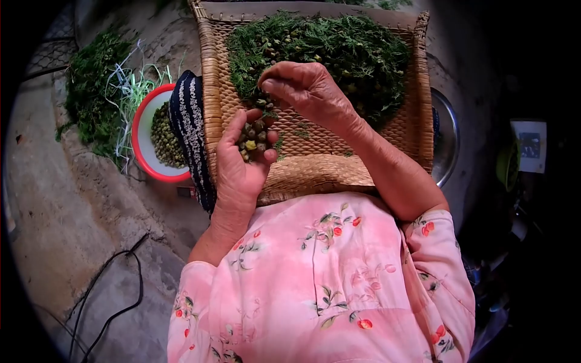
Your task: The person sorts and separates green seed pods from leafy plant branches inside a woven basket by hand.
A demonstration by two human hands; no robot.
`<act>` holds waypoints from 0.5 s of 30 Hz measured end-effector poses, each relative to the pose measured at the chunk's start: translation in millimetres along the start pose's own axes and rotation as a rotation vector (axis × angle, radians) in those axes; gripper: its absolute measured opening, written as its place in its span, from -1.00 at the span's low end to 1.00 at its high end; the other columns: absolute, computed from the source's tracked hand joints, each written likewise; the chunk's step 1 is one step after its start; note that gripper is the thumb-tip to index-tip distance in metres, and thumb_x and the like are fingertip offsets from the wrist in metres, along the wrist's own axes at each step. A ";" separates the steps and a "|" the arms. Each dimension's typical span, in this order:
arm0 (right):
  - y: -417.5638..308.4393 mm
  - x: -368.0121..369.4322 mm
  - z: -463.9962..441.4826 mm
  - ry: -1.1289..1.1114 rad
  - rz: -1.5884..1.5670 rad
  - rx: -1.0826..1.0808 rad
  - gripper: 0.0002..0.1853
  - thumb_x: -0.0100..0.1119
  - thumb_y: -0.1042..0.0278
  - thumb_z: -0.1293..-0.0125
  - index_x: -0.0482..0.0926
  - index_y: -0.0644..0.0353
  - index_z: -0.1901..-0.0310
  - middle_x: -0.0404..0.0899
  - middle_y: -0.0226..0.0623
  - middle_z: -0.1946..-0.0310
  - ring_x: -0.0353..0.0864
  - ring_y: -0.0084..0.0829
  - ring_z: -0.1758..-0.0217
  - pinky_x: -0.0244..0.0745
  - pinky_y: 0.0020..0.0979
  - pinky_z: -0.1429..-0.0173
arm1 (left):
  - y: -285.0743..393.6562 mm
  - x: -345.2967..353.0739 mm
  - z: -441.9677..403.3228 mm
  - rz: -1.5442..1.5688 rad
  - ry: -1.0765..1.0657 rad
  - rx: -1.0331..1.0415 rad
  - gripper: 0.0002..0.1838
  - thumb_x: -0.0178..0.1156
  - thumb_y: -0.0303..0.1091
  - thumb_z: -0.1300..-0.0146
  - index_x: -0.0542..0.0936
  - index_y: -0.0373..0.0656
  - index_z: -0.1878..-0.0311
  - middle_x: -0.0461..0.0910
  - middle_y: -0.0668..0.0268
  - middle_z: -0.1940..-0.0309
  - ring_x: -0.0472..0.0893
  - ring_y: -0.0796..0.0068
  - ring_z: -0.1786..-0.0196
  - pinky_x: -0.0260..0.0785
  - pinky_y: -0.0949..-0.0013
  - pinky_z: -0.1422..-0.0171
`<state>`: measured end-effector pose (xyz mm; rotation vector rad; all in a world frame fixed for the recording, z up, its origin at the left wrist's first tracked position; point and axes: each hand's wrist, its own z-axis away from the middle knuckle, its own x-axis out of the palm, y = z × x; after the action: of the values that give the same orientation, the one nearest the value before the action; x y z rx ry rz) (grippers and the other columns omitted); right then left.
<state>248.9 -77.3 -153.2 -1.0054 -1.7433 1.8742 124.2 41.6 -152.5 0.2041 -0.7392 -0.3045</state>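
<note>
My left hand (237,160) is cupped, palm up, around a handful of small brownish-green cones (260,136), one of them yellowish. Just above and to its right hovers my right hand (308,94), thumb and fingertips pinched together; whatever lies between them is too small to make out. A few cones show just under those fingertips. Both hands are over a woven wicker tray (302,172) near my lap. Feathery green sprigs (321,42) mixed with more cones are heaped in its far part.
Left of the tray stands a red-rimmed bowl (140,148) of small green cones (166,139), partly covered by a dark patterned cloth (193,121). Beyond lie loose sprigs (97,91) and pale plastic strands (130,85). A metal basin (451,136) sits at right; a black cord (140,272) lies lower left.
</note>
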 end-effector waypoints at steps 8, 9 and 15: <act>62.7 31.3 5.9 -0.261 0.956 -0.486 -0.69 0.09 0.33 -0.02 0.56 0.10 0.14 0.41 -0.27 0.04 0.39 -0.26 0.02 0.39 -0.37 0.02 | -4.7 -0.5 9.7 -0.307 -0.509 -0.147 -0.71 0.03 -0.22 -0.33 0.48 -0.31 0.22 0.53 0.09 0.33 0.56 0.40 0.49 0.24 0.63 0.72; 62.5 34.8 8.4 -0.323 0.979 -0.445 -0.75 0.07 0.33 -0.03 0.57 0.11 0.21 0.39 -0.30 0.12 0.38 -0.27 0.05 0.39 -0.37 0.08 | -3.1 0.8 11.5 -0.352 -0.526 -0.197 -0.72 0.04 -0.23 -0.32 0.50 -0.31 0.24 0.54 0.10 0.35 0.55 0.42 0.50 0.27 0.63 0.68; 54.6 -3.8 14.0 -0.385 0.858 -0.063 -0.89 0.10 0.50 -0.03 0.56 0.19 0.36 0.41 -0.24 0.32 0.50 -0.17 0.24 0.46 -0.25 0.21 | -2.1 8.8 26.2 -0.630 -0.623 -0.285 -0.81 0.15 -0.33 -0.23 0.59 -0.29 0.30 0.56 0.28 0.42 0.51 0.63 0.55 0.26 0.64 0.56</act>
<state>251.5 -97.9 -205.8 -1.6967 -1.7122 2.6794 111.9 34.7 -128.7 0.0611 -1.2254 -1.0996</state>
